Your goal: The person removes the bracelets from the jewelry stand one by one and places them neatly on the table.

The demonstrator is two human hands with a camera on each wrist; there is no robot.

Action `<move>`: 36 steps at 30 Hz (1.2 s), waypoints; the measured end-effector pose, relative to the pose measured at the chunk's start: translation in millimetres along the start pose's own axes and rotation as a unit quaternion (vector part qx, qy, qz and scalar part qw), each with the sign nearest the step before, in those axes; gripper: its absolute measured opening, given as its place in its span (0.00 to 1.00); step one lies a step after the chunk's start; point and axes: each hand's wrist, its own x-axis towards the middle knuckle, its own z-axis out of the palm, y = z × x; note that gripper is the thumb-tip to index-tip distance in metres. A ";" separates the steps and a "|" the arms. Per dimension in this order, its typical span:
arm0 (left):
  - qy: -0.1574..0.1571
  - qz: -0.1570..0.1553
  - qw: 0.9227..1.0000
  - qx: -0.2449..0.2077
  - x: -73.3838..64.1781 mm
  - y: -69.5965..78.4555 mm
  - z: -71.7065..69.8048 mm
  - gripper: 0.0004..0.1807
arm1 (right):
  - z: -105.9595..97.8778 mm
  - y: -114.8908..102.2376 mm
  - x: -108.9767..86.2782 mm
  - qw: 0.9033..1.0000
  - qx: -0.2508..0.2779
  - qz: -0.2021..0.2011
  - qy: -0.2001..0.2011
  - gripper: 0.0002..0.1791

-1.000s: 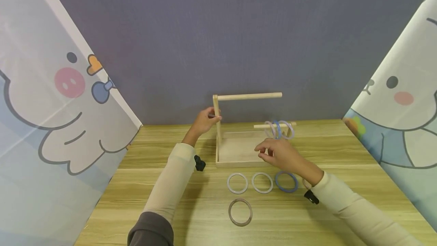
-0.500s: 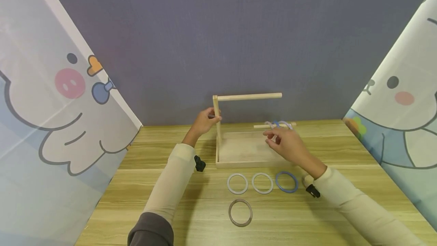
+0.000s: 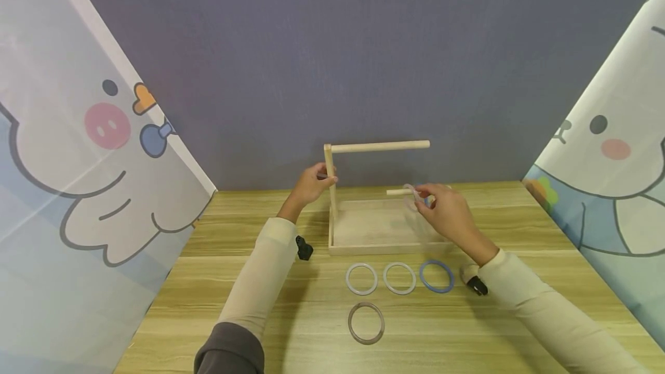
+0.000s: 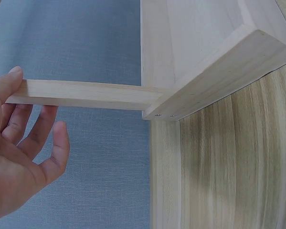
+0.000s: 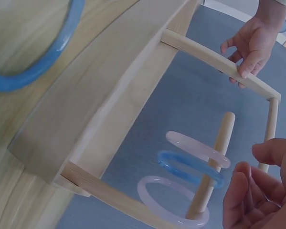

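Observation:
My left hand [image 3: 310, 184] grips the tall upright post [image 4: 85, 94] of a wooden two-bar rack, thumb on one side and fingers on the other. On the rack's lower bar [image 5: 224, 133] hang three rings: a pale pink ring [image 5: 190, 145], a blue ring [image 5: 181, 172] and a pale lilac ring [image 5: 154, 205]. Beside them is my right hand [image 3: 448, 212], its fingers loosely bent. In the right wrist view its thumb and fingertips stand apart, close to the pink ring, with nothing between them. In the head view this hand hides most of the other two rings.
On the wood-grain table before the rack lie two whitish rings [image 3: 361, 293] [image 3: 399, 292], a blue ring [image 3: 437, 289] and a brownish ring [image 3: 366, 341]. The rack's upper bar [image 3: 381, 146] extends rightward above its tray base [image 3: 363, 250]. A grey-blue backdrop [image 3: 332, 62] stands behind.
My right hand has moved right and up, from in front of the tray to the rings on the lower bar. The left hand has stayed on the post.

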 end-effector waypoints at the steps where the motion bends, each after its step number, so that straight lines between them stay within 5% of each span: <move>1: 0.001 0.000 1.000 0.001 0.0 0.1 -0.2 0.24 | 0.4 0.6 -0.2 1.000 0.000 0.004 -0.003 0.16; 18: 0.002 0.001 1.000 -0.004 -0.4 1.1 -0.6 0.23 | 15.4 -0.3 -7.5 0.996 -0.032 0.080 -0.025 0.17; 36: -0.002 -0.005 1.000 -0.006 -2.5 2.3 -0.3 0.24 | 29.4 -4.4 -4.8 0.993 -0.016 0.113 0.005 0.14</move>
